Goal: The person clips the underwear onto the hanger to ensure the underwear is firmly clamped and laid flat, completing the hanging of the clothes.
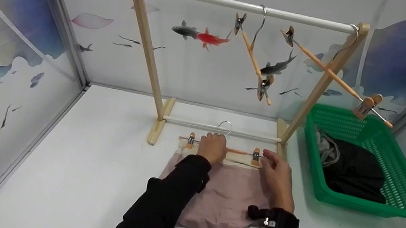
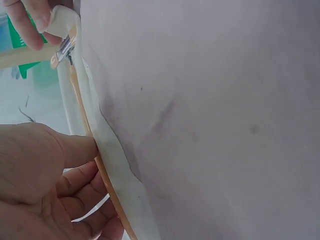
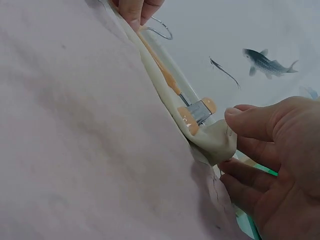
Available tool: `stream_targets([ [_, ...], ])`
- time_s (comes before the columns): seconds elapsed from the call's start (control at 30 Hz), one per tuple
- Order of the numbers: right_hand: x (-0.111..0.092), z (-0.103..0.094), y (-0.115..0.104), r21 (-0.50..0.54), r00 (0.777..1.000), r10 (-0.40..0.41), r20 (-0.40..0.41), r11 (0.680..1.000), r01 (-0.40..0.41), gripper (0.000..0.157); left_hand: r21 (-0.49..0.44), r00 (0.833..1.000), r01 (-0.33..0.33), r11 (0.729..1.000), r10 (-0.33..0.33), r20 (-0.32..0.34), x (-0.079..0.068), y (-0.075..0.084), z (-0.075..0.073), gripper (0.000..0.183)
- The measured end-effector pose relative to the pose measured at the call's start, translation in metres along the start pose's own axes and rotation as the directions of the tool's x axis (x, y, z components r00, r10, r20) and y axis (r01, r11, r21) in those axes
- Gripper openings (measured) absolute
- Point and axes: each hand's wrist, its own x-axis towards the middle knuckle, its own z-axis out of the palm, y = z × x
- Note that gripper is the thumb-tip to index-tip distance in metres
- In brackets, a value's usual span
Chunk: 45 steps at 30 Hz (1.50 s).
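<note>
A dusty-pink garment (image 1: pixel 227 200) with a cream waistband (image 3: pixel 220 140) lies flat on the table. Along its waistband runs a wooden clip hanger (image 1: pixel 238 151), with a clip near each end. My left hand (image 1: pixel 213 148) grips the hanger's bar near the middle, thumb on one side and fingers curled behind it in the left wrist view. At the other end, my right hand (image 1: pixel 278 179) pinches the waistband's corner between thumb and fingers. Right beside that corner, the right clip (image 3: pixel 197 114) sits over the waistband.
A wooden rack (image 1: pixel 148 47) with a white top rail stands behind, carrying two more clip hangers, one in the middle (image 1: pixel 252 54) and one at the right (image 1: pixel 333 74). To the right, a green basket (image 1: pixel 373 206) contains dark clothing (image 1: pixel 356 168). Printed wall panels surround the table.
</note>
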Motion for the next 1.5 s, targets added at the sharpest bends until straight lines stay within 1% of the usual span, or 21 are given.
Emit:
stream_targets([
  [0.1,-0.001,0.001,-0.003,0.062,1.000,-0.006,-0.024,0.998,0.008,0.038,-0.009,1.000,-0.028,1.000,0.028,0.014,0.000,-0.003,-0.003,0.030],
  [0.2,-0.003,0.002,-0.004,0.139,0.994,-0.065,-0.091,0.987,0.077,0.041,0.024,0.995,-0.094,0.995,0.093,0.021,0.000,-0.007,-0.008,0.033],
  [0.27,-0.004,0.001,-0.005,0.168,0.982,-0.107,-0.153,0.977,0.133,0.042,0.083,0.987,-0.158,0.984,0.159,0.005,0.001,-0.009,-0.013,0.035],
  [0.33,-0.004,0.001,-0.006,0.178,0.971,-0.129,-0.201,0.970,0.165,0.046,0.153,0.972,-0.227,0.962,0.233,-0.019,0.001,-0.011,-0.022,0.037],
  [0.43,-0.003,-0.001,-0.005,0.209,0.961,-0.134,-0.241,0.960,0.186,0.051,0.232,0.939,-0.316,0.920,0.339,-0.066,0.002,-0.011,-0.038,0.034],
  [0.53,-0.002,-0.002,-0.004,0.227,0.961,-0.151,-0.230,0.952,0.204,0.056,0.240,0.907,-0.389,0.889,0.416,-0.070,0.002,-0.010,-0.057,0.028],
  [0.63,-0.002,-0.003,-0.006,0.186,0.968,-0.179,-0.176,0.960,0.211,0.054,0.194,0.887,-0.446,0.874,0.460,-0.035,-0.001,-0.009,-0.075,0.022],
  [0.7,-0.002,-0.002,-0.008,0.140,0.973,-0.193,-0.131,0.968,0.210,0.052,0.152,0.880,-0.468,0.871,0.475,-0.017,-0.003,-0.010,-0.086,0.021],
  [0.83,-0.005,-0.004,-0.015,0.058,0.972,-0.223,-0.071,0.972,0.227,0.043,0.086,0.871,-0.487,0.869,0.490,-0.019,-0.006,-0.017,-0.104,0.019],
  [0.93,-0.009,-0.006,-0.023,0.048,0.967,-0.250,-0.050,0.966,0.253,0.038,0.027,0.867,-0.497,0.867,0.497,-0.036,-0.009,-0.026,-0.113,0.019],
  [1.0,-0.013,-0.007,-0.030,0.081,0.963,-0.267,-0.032,0.960,0.269,0.036,-0.020,0.863,-0.505,0.863,0.503,-0.051,-0.012,-0.032,-0.118,0.019],
  [1.1,-0.019,-0.012,-0.044,0.171,0.954,-0.299,-0.006,0.940,0.296,0.032,-0.063,0.851,-0.524,0.849,0.520,-0.076,-0.016,-0.039,-0.124,0.020],
  [1.17,-0.025,-0.014,-0.054,0.222,0.944,-0.330,0.016,0.921,0.318,0.029,-0.064,0.845,-0.534,0.843,0.529,-0.085,-0.019,-0.043,-0.127,0.021],
  [1.23,-0.032,-0.016,-0.065,0.238,0.929,-0.367,0.048,0.907,0.346,0.029,-0.060,0.839,-0.542,0.838,0.536,-0.093,-0.022,-0.046,-0.129,0.022],
  [1.27,-0.035,-0.017,-0.072,0.237,0.924,-0.378,0.062,0.904,0.355,0.030,-0.065,0.839,-0.542,0.838,0.535,-0.097,-0.023,-0.047,-0.130,0.022],
  [1.37,-0.051,-0.021,-0.099,0.217,0.906,-0.411,0.098,0.898,0.384,0.034,-0.097,0.852,-0.524,0.846,0.518,-0.082,-0.026,-0.048,-0.135,0.023],
  [1.43,-0.055,-0.021,-0.108,0.216,0.902,-0.420,0.099,0.894,0.392,0.036,-0.130,0.864,-0.504,0.854,0.500,-0.065,-0.028,-0.049,-0.139,0.023],
  [1.5,-0.058,-0.020,-0.115,0.228,0.895,-0.437,0.086,0.883,0.410,0.038,-0.149,0.878,-0.478,0.866,0.477,-0.044,-0.030,-0.049,-0.143,0.025],
])
